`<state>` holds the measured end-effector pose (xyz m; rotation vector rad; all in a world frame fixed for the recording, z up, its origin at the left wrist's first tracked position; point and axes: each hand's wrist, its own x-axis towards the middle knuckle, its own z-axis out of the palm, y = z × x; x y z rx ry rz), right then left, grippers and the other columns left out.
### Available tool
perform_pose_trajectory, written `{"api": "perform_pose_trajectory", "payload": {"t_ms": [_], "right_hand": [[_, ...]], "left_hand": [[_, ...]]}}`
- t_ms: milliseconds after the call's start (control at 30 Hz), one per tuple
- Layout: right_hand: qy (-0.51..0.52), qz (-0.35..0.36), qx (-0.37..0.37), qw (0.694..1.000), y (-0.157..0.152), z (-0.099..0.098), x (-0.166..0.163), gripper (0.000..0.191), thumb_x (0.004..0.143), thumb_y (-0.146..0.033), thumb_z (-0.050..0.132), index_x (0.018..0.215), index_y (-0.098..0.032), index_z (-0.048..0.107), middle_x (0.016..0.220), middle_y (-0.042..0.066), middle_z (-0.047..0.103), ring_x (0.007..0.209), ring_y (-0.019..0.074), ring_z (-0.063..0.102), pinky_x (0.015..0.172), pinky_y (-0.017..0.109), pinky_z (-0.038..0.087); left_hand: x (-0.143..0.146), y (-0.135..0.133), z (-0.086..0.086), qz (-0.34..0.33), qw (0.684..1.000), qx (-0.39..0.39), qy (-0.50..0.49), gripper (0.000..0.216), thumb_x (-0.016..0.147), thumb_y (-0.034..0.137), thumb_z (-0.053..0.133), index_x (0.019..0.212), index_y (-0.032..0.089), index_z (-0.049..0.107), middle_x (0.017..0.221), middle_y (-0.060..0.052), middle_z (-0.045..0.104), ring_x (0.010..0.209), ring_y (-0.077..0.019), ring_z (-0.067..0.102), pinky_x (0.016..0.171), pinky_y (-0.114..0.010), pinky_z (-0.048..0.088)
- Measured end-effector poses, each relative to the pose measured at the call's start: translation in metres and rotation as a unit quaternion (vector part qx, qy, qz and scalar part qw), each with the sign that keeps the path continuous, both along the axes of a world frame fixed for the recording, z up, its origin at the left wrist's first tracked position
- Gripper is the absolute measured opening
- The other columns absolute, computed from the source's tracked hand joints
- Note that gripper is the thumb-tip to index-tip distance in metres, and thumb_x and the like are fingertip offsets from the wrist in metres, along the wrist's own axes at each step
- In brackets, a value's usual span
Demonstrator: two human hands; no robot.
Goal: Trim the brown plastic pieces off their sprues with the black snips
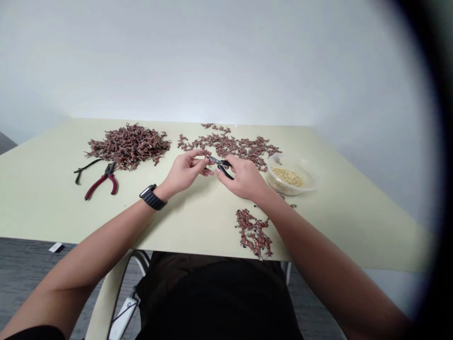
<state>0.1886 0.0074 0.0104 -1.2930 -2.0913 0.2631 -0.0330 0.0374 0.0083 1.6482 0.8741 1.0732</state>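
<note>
My left hand [184, 171] is raised over the middle of the table, with a small brown animal-like figurine [207, 155] pinched at the fingertips and mostly covered by them. Black-handled pliers [223, 166] are in my right hand [244, 176], their jaws pointing left and meeting the figurine at my left fingertips. Whether the jaws grip a small part there is too fine to tell. Just beyond both hands lies a loose spread of similar brown figurines [244, 148]. A smaller group of these figurines [253, 233] rests by the near edge, beside my right forearm.
At the back left is a big heap of brown figurines [129, 145]. Red-handled pliers [97, 185] and a black-handled tool [85, 170] lie before it. Right of my right hand stands a clear plastic bowl [308, 184] holding small gold-coloured pieces [288, 177]. A wall borders the pale table [191, 222].
</note>
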Motion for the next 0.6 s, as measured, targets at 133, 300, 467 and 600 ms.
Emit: {"api": "perform_pose_trajectory", "payload": {"t_ms": [133,300,467,600], "right_hand": [[-0.006,-0.002,-0.006,1.000,-0.0002,0.0000,0.0000,0.028,0.097,-0.050,0.056,0.092,-0.023,0.050,0.077,0.003,0.057,0.066,0.0188,0.048,0.063,0.033,0.030],[-0.012,-0.008,0.000,1.000,0.0008,-0.0010,0.0002,0.028,0.097,-0.050,0.056,0.093,-0.023,0.051,0.078,0.003,0.058,0.068,0.0196,0.050,0.063,0.033,0.030],[-0.006,-0.007,0.002,1.000,0.0008,0.0009,0.0007,0.030,0.098,-0.052,0.056,0.090,-0.023,0.050,0.075,0.002,0.057,0.063,0.0176,0.048,0.062,0.033,0.030],[0.002,-0.009,-0.008,1.000,0.0003,0.0027,0.0017,0.031,0.099,-0.051,0.056,0.089,-0.023,0.050,0.073,0.001,0.057,0.063,0.0167,0.048,0.062,0.032,0.031]], "left_hand": [[0.0001,0.0002,0.0000,0.002,1.000,0.001,0.006,0.049,0.096,0.050,0.072,0.127,0.012,0.067,0.111,-0.017,0.081,0.084,-0.0219,0.081,0.079,-0.031,0.066],[-0.0005,-0.0003,0.0005,0.004,1.000,0.009,0.014,0.052,0.096,0.051,0.072,0.130,0.012,0.065,0.113,-0.017,0.080,0.085,-0.0227,0.082,0.078,-0.031,0.066],[-0.0002,-0.0028,-0.0022,0.014,0.999,0.023,0.032,0.052,0.097,0.050,0.071,0.132,0.011,0.065,0.110,-0.018,0.081,0.086,-0.0241,0.082,0.078,-0.032,0.067],[0.0015,-0.0048,-0.0028,0.019,0.998,0.039,0.038,0.052,0.098,0.048,0.071,0.133,0.011,0.065,0.110,-0.017,0.081,0.087,-0.0244,0.082,0.081,-0.034,0.067]]}}
